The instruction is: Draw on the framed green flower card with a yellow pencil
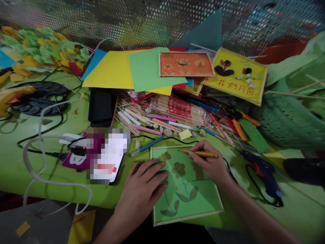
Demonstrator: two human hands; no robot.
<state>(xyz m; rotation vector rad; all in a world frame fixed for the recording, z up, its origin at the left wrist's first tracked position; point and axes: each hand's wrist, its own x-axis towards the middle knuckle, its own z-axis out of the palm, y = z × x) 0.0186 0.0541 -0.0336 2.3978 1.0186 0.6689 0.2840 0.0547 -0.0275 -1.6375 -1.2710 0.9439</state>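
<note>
A green picture card [200, 203] edged with thin wooden sticks lies at the table's front. Flowers with stems and leaves are drawn on it in dark lines, with brownish-gold filling. My left hand [146, 179] rests flat on the card's left side, fingers stretched out, partly covering a flower. Between the thumb and fingers of my right hand [209, 161] is a gold pen [203, 154], its tip at the upper part of the card. The right hand hides some of a drawn shape beneath it.
Left of the card lie a lit phone [111, 156] and a purple power strip [76, 157] with cables. A glue gun [264, 176] is at right. Behind are markers [147, 129], bundled sticks [175, 108], coloured paper [109, 69], two framed pictures [186, 64] and a green basket [286, 115].
</note>
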